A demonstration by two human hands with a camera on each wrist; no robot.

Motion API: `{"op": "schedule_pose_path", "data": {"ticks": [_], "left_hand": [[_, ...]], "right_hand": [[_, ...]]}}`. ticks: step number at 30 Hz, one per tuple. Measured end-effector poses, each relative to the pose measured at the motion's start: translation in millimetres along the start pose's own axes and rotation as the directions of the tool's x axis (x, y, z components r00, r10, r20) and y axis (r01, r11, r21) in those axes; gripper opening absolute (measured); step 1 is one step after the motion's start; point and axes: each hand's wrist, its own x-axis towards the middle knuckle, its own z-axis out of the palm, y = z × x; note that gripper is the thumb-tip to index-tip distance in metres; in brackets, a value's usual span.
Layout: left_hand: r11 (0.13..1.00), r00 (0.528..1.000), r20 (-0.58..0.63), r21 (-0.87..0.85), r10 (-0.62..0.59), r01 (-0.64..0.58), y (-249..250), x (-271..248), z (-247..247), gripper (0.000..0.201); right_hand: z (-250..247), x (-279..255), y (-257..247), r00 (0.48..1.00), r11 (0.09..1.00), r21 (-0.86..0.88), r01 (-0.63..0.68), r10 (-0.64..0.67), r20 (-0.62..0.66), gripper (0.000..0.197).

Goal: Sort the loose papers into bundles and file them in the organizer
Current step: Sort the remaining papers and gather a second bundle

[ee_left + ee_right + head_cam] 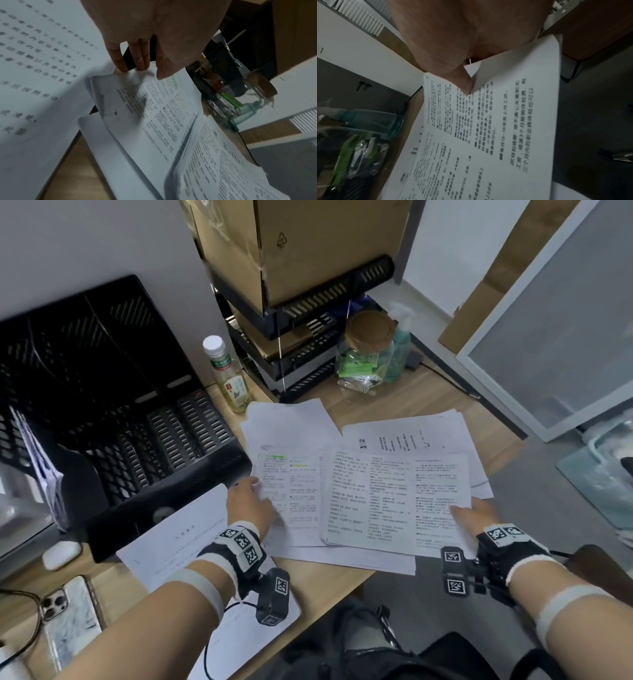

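Loose printed papers (394,501) lie spread over the wooden desk (394,395). My left hand (251,501) pinches the left edge of a small-print stack (154,115), thumb (164,70) on top and fingers (135,59) below. My right hand (471,510) holds the right edge of the wide small-print bundle; in the right wrist view the thumb (465,86) presses on that bundle (488,135) and the fingers are hidden beneath. The black mesh organizer (113,405) stands at the left, with a few sheets (41,460) in its leftmost slot.
A large-print sheet (178,542) lies under my left forearm. A drink bottle (227,374), stacked black trays (308,354) bearing a cardboard box (298,268), and a jar (368,350) stand behind the papers. A phone (68,621) and a white case (61,554) lie near left.
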Motion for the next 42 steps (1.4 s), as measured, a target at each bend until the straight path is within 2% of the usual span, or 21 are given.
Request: {"op": "schedule_pose_path", "data": {"ticks": [6,9,13,16,18,21,24,28,31,33,36,39,42], "left_hand": [[0.992,0.997,0.028,-0.107,-0.068,0.071,-3.8,-9.1,1.4,0.033],[0.986,0.995,0.063,-0.138,-0.081,0.089,-1.9,-11.2,7.0,0.033],[0.994,0.975,0.213,-0.080,-0.060,0.079,1.4,-17.8,14.7,0.032],[0.987,0.947,0.322,-0.155,0.014,0.038,2.2,-25.5,19.0,0.035],[0.983,0.930,0.366,-0.178,0.022,0.047,3.2,-28.5,20.9,0.031],[0.978,0.912,0.410,-0.200,0.023,0.066,6.0,-30.1,21.1,0.028],[0.954,0.882,0.467,-0.288,0.066,0.081,8.9,-30.0,14.7,0.028],[0.898,0.835,0.531,-0.425,0.147,0.112,15.2,-32.8,-2.8,0.031],[0.862,0.852,0.489,-0.498,0.189,0.094,18.0,-38.3,-17.6,0.036],[0.857,0.873,0.440,-0.512,0.210,0.052,17.1,-39.9,-24.9,0.038],[0.819,0.926,0.343,-0.569,0.158,0.071,9.5,-40.4,-41.3,0.029],[0.779,0.976,0.199,-0.625,0.085,0.059,-10.0,-38.2,-70.5,0.020],[0.706,0.996,0.070,-0.703,-0.046,0.082,-47.7,-37.5,-100.2,0.024]], "right_hand": [[27.6,-34.8,-35.4,0.990,0.995,-0.027,0.095,-0.092,0.104,0.025],[47.9,-44.2,-46.3,0.977,0.978,-0.139,0.155,-0.131,0.169,0.031],[68.8,-41.8,-48.3,0.979,0.908,-0.369,0.200,-0.168,0.118,0.049],[75.4,-43.7,-48.4,0.981,0.868,-0.456,0.196,-0.170,0.097,0.057],[77.6,-43.0,-46.3,0.980,0.854,-0.480,0.199,-0.176,0.093,0.062],[70.1,-39.6,-42.7,0.976,0.908,-0.358,0.218,-0.208,0.066,0.065],[51.2,-34.2,-42.5,0.981,0.987,-0.042,0.154,-0.148,0.127,0.062],[31.5,-33.4,-52.0,0.964,0.941,0.303,0.152,-0.209,0.165,0.035],[33.6,-55.1,-73.9,0.918,0.857,0.490,0.161,-0.312,0.243,0.037],[42.3,-70.3,-91.6,0.886,0.839,0.494,0.227,-0.388,0.253,0.040],[60.7,-86.1,-116.5,0.865,0.846,0.412,0.339,-0.452,0.218,0.033],[76.1,-98.2,-136.3,0.814,0.820,0.365,0.442,-0.537,0.220,0.029],[92.8,-96.7,-133.7,0.825,0.860,0.165,0.484,-0.511,0.241,0.029]]}}
